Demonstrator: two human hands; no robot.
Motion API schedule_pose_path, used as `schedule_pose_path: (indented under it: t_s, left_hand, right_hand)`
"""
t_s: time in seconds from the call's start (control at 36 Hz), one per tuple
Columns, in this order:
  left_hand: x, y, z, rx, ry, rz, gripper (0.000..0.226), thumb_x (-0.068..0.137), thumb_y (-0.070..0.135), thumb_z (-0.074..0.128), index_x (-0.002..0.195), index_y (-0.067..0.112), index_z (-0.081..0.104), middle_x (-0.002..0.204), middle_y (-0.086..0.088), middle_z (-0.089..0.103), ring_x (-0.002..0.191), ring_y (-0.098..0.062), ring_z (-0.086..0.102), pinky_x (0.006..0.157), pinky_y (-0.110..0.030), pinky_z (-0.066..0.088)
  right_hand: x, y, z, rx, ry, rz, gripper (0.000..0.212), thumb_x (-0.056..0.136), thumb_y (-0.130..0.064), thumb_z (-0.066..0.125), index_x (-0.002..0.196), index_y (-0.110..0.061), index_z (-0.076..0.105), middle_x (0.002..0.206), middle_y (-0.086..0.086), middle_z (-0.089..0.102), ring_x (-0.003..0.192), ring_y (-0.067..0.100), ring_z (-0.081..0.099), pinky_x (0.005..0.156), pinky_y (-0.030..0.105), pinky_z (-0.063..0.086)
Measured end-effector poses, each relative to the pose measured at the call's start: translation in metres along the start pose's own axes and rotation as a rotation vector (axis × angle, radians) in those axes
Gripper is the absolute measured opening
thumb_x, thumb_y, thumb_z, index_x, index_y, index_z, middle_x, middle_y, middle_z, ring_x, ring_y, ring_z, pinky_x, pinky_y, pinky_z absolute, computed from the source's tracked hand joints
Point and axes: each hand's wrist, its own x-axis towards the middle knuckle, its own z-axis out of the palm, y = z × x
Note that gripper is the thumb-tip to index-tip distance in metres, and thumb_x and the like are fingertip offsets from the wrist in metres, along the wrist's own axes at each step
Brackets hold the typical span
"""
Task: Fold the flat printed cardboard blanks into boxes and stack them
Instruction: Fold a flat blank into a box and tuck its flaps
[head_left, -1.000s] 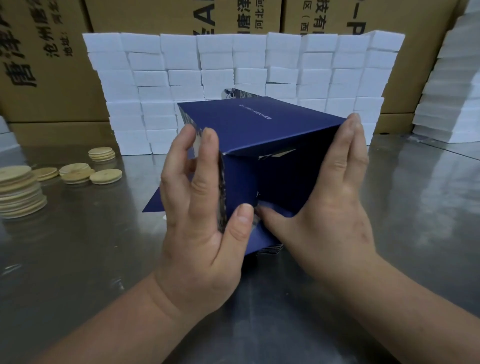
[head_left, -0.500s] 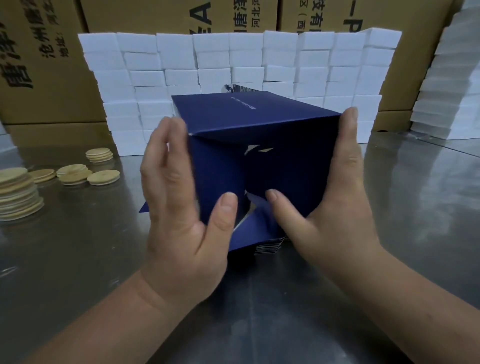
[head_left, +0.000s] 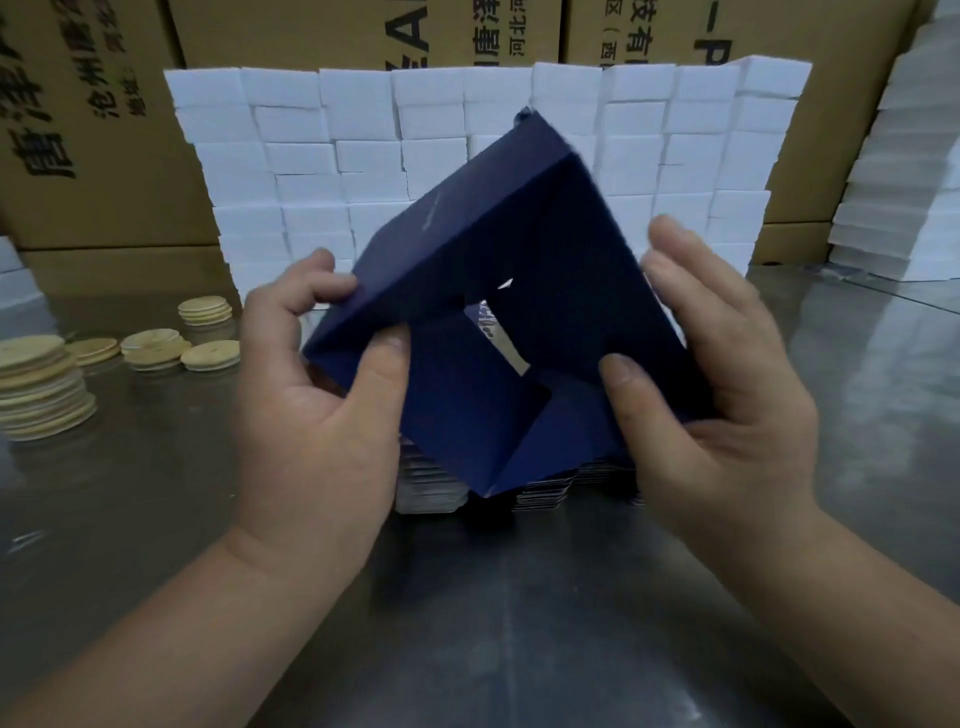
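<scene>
Centre frame, a matte navy cardboard box (head_left: 467, 249) sits tilted and half-folded above a stack of flat blanks (head_left: 431, 488). The left hand (head_left: 311, 415) pinches its left corner. The right hand (head_left: 727, 405) clasps the right wall, thumb in front. A shiny steel table (head_left: 519, 623) lies below.

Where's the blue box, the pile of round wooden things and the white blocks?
blue box (head_left: 457, 234): head view, upper left panel.
round wooden discs (head_left: 41, 400): head view, tall stack's side.
white blocks (head_left: 280, 88): head view, a top-row block.
</scene>
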Motion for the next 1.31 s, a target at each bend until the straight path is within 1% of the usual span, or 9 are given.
schedule_pose_path:
  t_s: [0.14, 0.25, 0.36, 0.44, 0.53, 0.78, 0.94, 1.17, 1.31]
  left_hand:
    - [-0.001, 0.001, 0.005, -0.028, 0.035, -0.128, 0.025, 0.083, 0.009, 0.065, 0.089, 0.027, 0.048, 0.101, 0.012, 0.058, 0.084, 0.016, 0.057, 0.068, -0.002, 0.042]
    - [0.001, -0.001, 0.003, 0.052, 0.052, -0.224, 0.019, 0.084, 0.028, 0.061, 0.085, 0.033, 0.042, 0.086, 0.018, 0.051, 0.071, 0.019, 0.053, 0.057, -0.004, 0.042]
    - [0.002, -0.002, 0.001, 0.08, 0.028, -0.296, 0.019, 0.09, 0.032, 0.057, 0.088, 0.038, 0.039, 0.088, 0.021, 0.05, 0.071, 0.023, 0.051, 0.052, 0.001, 0.036]
    - [0.002, 0.001, 0.0, 0.165, -0.069, -0.288, 0.02, 0.076, 0.05, 0.062, 0.088, 0.047, 0.046, 0.083, 0.039, 0.057, 0.079, 0.023, 0.052, 0.055, 0.002, 0.037]
    - [-0.001, 0.0, 0.001, 0.304, -0.179, -0.258, 0.029, 0.066, 0.057, 0.057, 0.092, 0.055, 0.045, 0.084, 0.042, 0.055, 0.086, 0.023, 0.05, 0.057, -0.006, 0.04]
    - [-0.008, 0.0, 0.002, 0.282, -0.267, -0.207, 0.036, 0.065, 0.056, 0.054, 0.1, 0.05, 0.044, 0.104, 0.026, 0.057, 0.095, 0.013, 0.054, 0.068, -0.01, 0.041]
    - [-0.007, 0.001, 0.0, 0.308, -0.209, -0.126, 0.035, 0.069, 0.058, 0.049, 0.102, 0.059, 0.037, 0.093, 0.051, 0.048, 0.088, 0.026, 0.047, 0.066, 0.006, 0.033]
    - [-0.008, -0.005, -0.001, 0.341, -0.192, -0.112, 0.051, 0.072, 0.047, 0.049, 0.121, 0.047, 0.04, 0.087, 0.054, 0.047, 0.081, 0.029, 0.046, 0.059, -0.005, 0.037]
    - [-0.01, -0.003, 0.001, 0.313, -0.261, -0.074, 0.073, 0.067, 0.058, 0.044, 0.133, 0.057, 0.013, 0.124, 0.037, 0.043, 0.103, 0.031, 0.036, 0.081, 0.007, 0.029]
  right_hand:
    - [0.002, -0.005, 0.0, 0.174, 0.082, 0.311, 0.064, 0.079, -0.03, 0.06, 0.133, -0.045, 0.029, 0.14, -0.021, 0.033, 0.134, -0.002, 0.034, 0.11, 0.02, 0.03]
    - [0.004, -0.002, 0.0, 0.354, 0.182, 0.57, 0.074, 0.059, -0.046, 0.065, 0.124, -0.039, 0.03, 0.134, -0.022, 0.037, 0.125, -0.004, 0.044, 0.104, 0.025, 0.04]
    - [-0.001, -0.007, 0.005, 0.33, -0.032, 0.658, 0.072, 0.051, -0.053, 0.063, 0.117, -0.05, 0.036, 0.128, -0.032, 0.043, 0.121, -0.009, 0.045, 0.104, 0.029, 0.042]
    - [-0.005, -0.011, 0.009, 0.294, -0.168, 0.633, 0.084, 0.056, -0.043, 0.071, 0.134, -0.04, 0.038, 0.122, -0.028, 0.054, 0.114, -0.011, 0.051, 0.085, 0.011, 0.047]
    - [-0.003, -0.01, 0.007, 0.276, -0.13, 0.553, 0.063, 0.07, -0.027, 0.066, 0.126, -0.042, 0.039, 0.116, -0.037, 0.053, 0.1, -0.021, 0.052, 0.071, -0.002, 0.04]
    - [-0.004, -0.001, 0.006, 0.113, -0.13, 0.505, 0.056, 0.082, -0.043, 0.048, 0.137, -0.032, 0.043, 0.123, -0.033, 0.051, 0.11, -0.015, 0.048, 0.083, 0.0, 0.036]
    - [-0.005, -0.003, 0.005, 0.149, -0.139, 0.51, 0.054, 0.077, -0.049, 0.044, 0.13, -0.035, 0.046, 0.12, -0.031, 0.053, 0.106, -0.017, 0.05, 0.08, -0.001, 0.035]
    - [-0.005, -0.006, 0.004, 0.296, -0.073, 0.537, 0.035, 0.071, -0.049, 0.05, 0.105, -0.039, 0.046, 0.105, -0.028, 0.057, 0.103, -0.012, 0.053, 0.079, 0.005, 0.041]
    - [-0.004, -0.005, 0.005, 0.323, -0.075, 0.403, 0.054, 0.084, -0.036, 0.044, 0.134, -0.037, 0.025, 0.123, -0.044, 0.044, 0.119, -0.018, 0.04, 0.093, 0.003, 0.033]
